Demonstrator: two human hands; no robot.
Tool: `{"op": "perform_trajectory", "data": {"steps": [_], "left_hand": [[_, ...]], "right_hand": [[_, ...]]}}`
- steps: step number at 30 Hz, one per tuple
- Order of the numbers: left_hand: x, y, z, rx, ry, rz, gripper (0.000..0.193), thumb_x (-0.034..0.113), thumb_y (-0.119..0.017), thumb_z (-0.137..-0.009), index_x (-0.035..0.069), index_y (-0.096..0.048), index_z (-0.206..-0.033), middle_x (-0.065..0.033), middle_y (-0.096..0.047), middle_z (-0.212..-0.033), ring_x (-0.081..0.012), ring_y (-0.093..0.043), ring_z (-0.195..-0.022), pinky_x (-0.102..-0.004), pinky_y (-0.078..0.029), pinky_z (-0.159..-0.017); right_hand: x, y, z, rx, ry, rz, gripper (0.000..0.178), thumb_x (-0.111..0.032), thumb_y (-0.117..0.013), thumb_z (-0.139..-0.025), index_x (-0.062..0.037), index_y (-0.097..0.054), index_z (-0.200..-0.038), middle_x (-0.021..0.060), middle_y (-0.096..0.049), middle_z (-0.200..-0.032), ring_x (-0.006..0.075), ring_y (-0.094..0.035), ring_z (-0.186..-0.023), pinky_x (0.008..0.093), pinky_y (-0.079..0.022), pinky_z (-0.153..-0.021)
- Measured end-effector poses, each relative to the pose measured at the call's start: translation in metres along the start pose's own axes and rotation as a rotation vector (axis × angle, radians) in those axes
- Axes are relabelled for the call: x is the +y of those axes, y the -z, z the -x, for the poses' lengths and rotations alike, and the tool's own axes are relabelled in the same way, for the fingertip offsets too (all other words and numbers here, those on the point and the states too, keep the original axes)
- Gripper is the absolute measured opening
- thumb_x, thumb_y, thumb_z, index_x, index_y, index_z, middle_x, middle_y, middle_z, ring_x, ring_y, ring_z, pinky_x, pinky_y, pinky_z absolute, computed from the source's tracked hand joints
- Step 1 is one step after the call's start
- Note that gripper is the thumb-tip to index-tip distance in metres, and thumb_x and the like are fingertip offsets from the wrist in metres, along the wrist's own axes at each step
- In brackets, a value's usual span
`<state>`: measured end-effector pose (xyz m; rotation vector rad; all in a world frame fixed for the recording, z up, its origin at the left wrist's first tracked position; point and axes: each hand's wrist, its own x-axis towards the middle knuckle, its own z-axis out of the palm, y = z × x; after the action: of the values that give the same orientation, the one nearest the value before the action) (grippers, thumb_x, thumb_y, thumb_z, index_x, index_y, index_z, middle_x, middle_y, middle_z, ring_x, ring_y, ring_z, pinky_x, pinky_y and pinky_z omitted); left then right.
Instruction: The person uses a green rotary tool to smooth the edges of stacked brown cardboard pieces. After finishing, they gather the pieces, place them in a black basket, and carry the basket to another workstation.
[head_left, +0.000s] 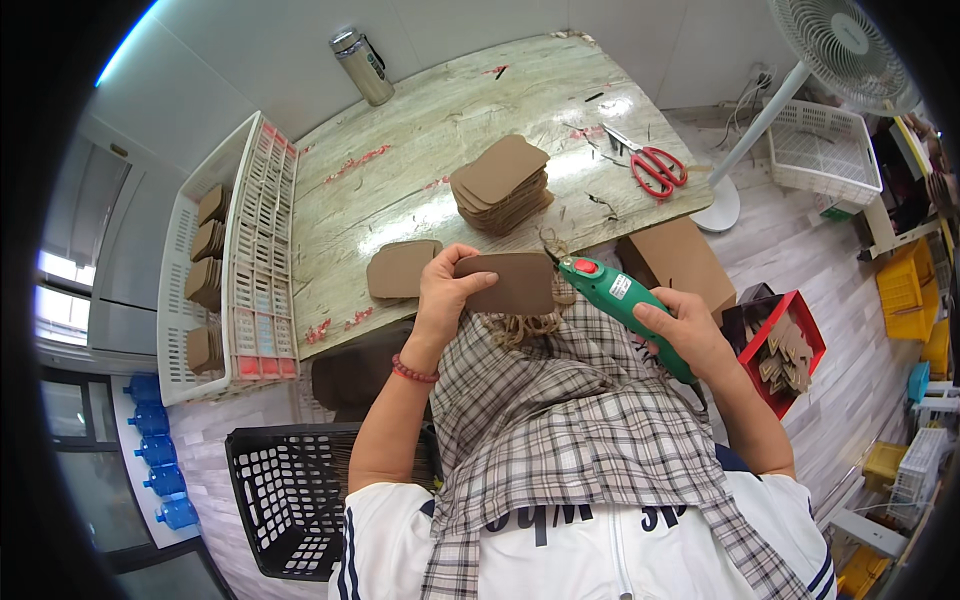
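My left hand (448, 290) pinches a flat brown panel with rounded corners (515, 284) above my lap, thumb on top. In my right hand (690, 330) is a green handheld power tool (618, 297) with a red button. The tool's thin dark tip is at the panel's right end; I cannot tell whether they touch. Brown stringy trimmings (525, 328) hang beneath the panel. A tall stack of similar brown pieces (500, 180) stands on the table just beyond my hands. A lower pile of such pieces (398, 270) lies left of my left hand.
Red-handled scissors (657, 170) and a steel flask (362, 66) rest on the table (400, 150). White crates with brown pieces (262, 300) stand left, a black crate (285, 500) lower left. Right are a red box of scraps (822, 335) and a fan (850, 35).
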<state>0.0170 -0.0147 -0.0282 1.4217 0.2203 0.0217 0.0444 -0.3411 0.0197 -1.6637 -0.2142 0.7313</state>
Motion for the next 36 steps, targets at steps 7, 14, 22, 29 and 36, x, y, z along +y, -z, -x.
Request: {"op": "perform_trajectory", "data": {"steps": [7,14,22,29,36], "left_hand": [[0.000,0.007,-0.003,0.002,-0.012,0.076,0.024,-0.004,-0.072,-0.076,0.003,-0.063,-0.097,-0.0022,-0.067,-0.086,-0.0088,-0.062,-0.075,-0.0222,-0.050,-0.069],[0.011,-0.007,0.002,-0.102,0.073,-0.049,0.022,-0.004,-0.072,-0.074,0.003,-0.064,-0.093,-0.0023,-0.067,-0.085,-0.0087,-0.062,-0.076,-0.0223,-0.050,-0.069],[0.024,-0.022,0.010,-0.254,0.082,-0.197,0.040,-0.007,-0.071,-0.072,0.005,-0.060,-0.108,-0.0011,-0.064,-0.089,-0.0088,-0.060,-0.083,-0.0229,-0.049,-0.076],[0.033,-0.019,0.018,-0.287,0.124,-0.271,0.088,-0.013,-0.069,-0.067,0.011,-0.036,-0.144,-0.0033,-0.060,-0.089,-0.0107,-0.061,-0.084,-0.0239,-0.049,-0.078],[0.018,0.099,0.005,0.217,-0.092,0.002,0.059,-0.007,-0.057,-0.084,0.004,-0.039,-0.139,-0.0123,-0.062,-0.113,-0.0184,-0.061,-0.098,-0.0298,-0.050,-0.088]], "right_hand": [[0.000,0.001,-0.001,-0.058,-0.028,0.049,0.039,-0.036,-0.064,-0.089,0.0019,-0.062,-0.095,0.0038,-0.059,-0.074,0.0080,-0.054,-0.059,0.0231,-0.045,-0.053],[-0.003,-0.004,-0.001,-0.053,-0.046,0.131,0.035,-0.030,-0.067,-0.086,0.0028,-0.063,-0.097,0.0035,-0.059,-0.072,0.0085,-0.054,-0.056,0.0240,-0.045,-0.051],[-0.008,-0.014,-0.006,-0.081,-0.036,0.156,0.034,-0.029,-0.067,-0.086,0.0027,-0.064,-0.099,0.0036,-0.060,-0.075,0.0085,-0.055,-0.058,0.0245,-0.046,-0.053],[-0.017,-0.036,-0.023,-0.134,0.015,0.109,0.033,-0.029,-0.067,-0.087,0.0013,-0.064,-0.098,0.0027,-0.060,-0.075,0.0072,-0.054,-0.059,0.0229,-0.045,-0.055],[0.004,-0.031,-0.027,-0.050,0.041,0.014,0.033,-0.029,-0.063,-0.090,0.0025,-0.062,-0.099,0.0038,-0.060,-0.074,0.0076,-0.054,-0.061,0.0227,-0.045,-0.055]]}}
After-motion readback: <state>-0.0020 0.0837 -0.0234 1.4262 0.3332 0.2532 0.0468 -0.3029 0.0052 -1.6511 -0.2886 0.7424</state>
